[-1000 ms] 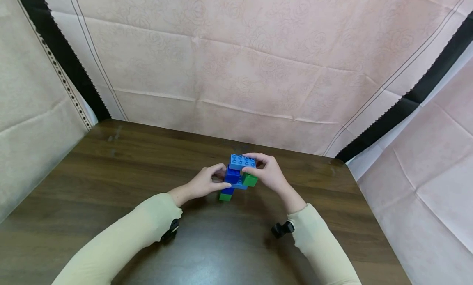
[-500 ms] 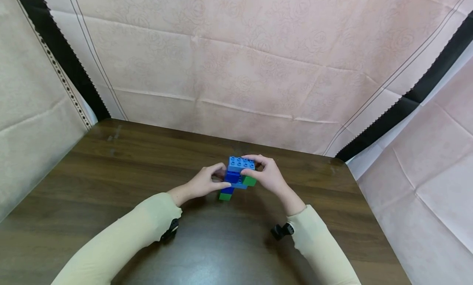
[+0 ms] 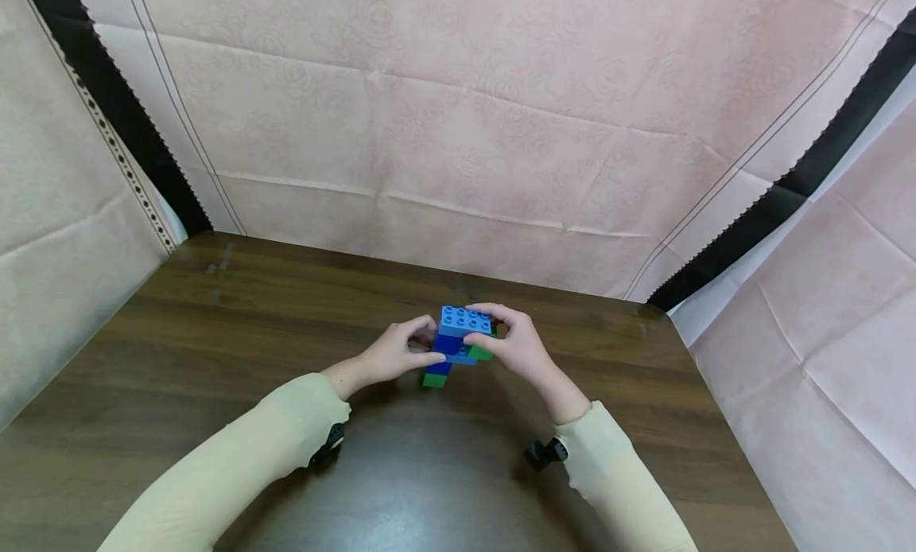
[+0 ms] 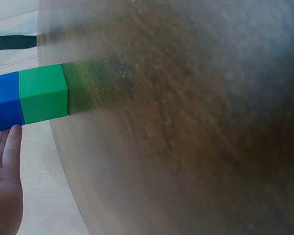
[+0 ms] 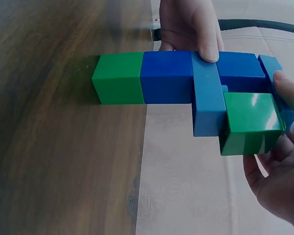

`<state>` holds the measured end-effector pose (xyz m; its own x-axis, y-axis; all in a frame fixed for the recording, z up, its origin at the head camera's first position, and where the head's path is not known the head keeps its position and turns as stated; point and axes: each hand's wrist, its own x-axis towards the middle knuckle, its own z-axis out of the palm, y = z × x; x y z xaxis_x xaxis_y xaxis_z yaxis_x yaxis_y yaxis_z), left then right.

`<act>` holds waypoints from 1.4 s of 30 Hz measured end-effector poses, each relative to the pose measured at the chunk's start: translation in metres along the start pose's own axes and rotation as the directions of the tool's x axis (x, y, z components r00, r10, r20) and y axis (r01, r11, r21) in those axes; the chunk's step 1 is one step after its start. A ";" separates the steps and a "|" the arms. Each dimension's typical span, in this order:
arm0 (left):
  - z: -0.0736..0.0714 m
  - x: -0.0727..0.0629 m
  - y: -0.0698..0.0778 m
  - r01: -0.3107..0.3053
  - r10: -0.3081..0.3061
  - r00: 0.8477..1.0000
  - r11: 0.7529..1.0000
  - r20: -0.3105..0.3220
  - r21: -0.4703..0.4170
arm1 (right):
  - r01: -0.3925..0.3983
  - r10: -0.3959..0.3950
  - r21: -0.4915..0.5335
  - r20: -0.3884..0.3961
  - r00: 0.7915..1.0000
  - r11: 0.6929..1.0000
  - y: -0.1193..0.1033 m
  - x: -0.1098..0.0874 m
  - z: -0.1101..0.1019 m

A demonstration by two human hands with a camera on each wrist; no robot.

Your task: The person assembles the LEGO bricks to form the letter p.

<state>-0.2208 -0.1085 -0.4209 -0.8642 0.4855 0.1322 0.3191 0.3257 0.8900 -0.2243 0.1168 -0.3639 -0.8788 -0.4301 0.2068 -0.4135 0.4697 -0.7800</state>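
A tower of toy building bricks stands on the table, with a green brick (image 5: 118,78) at its foot and a dark blue brick (image 5: 166,77) above that. Across them lies a light blue brick (image 5: 208,98), which carries an upper dark blue brick (image 5: 240,68) and an upper green brick (image 5: 252,122). My left hand (image 3: 390,351) steadies the tower from the left, its thumb on the middle light blue brick. Between thumb and fingers my right hand (image 3: 521,344) pinches the topmost light blue brick (image 3: 463,321), slightly tilted right over the upper bricks.
The brown wooden table (image 3: 236,337) spreads around the tower. Pale patterned fabric (image 3: 458,138) walls off its back and sides, with black strips (image 3: 143,122) at the corners. Dark wrist cameras (image 3: 545,454) sit below both sleeves.
The topmost light blue brick has come down a little and shifted slightly left, my right hand moving with it. My left hand and the lower bricks stay almost in place.
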 end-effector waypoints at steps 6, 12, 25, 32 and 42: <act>0.000 0.001 -0.001 0.006 -0.006 1.000 1.000 -0.004 0.003 | -0.026 0.024 0.031 0.040 0.999 0.999 -0.002 0.002 -0.001; 0.000 0.001 0.000 0.007 -0.007 1.000 1.000 0.002 -0.006 | -0.018 0.014 0.055 0.062 0.998 0.998 0.000 0.003 -0.003; 0.000 0.001 -0.002 -0.021 0.021 1.000 1.000 0.011 -0.018 | 0.107 -0.109 0.026 0.055 0.993 0.994 -0.010 0.012 0.003; 0.000 -0.001 -0.003 -0.018 0.018 1.000 1.000 0.002 -0.015 | 0.141 -0.139 -0.086 0.031 0.990 0.986 -0.011 0.011 0.007; 0.002 0.000 -0.002 0.006 -0.006 1.000 1.000 -0.011 -0.024 | 0.075 -0.072 -0.038 0.066 0.995 0.996 -0.010 0.006 -0.006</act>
<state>-0.2212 -0.1075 -0.4236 -0.8703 0.4746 0.1316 0.3049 0.3093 0.9008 -0.2272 0.1143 -0.3514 -0.8288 -0.5132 0.2229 -0.4868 0.4650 -0.7394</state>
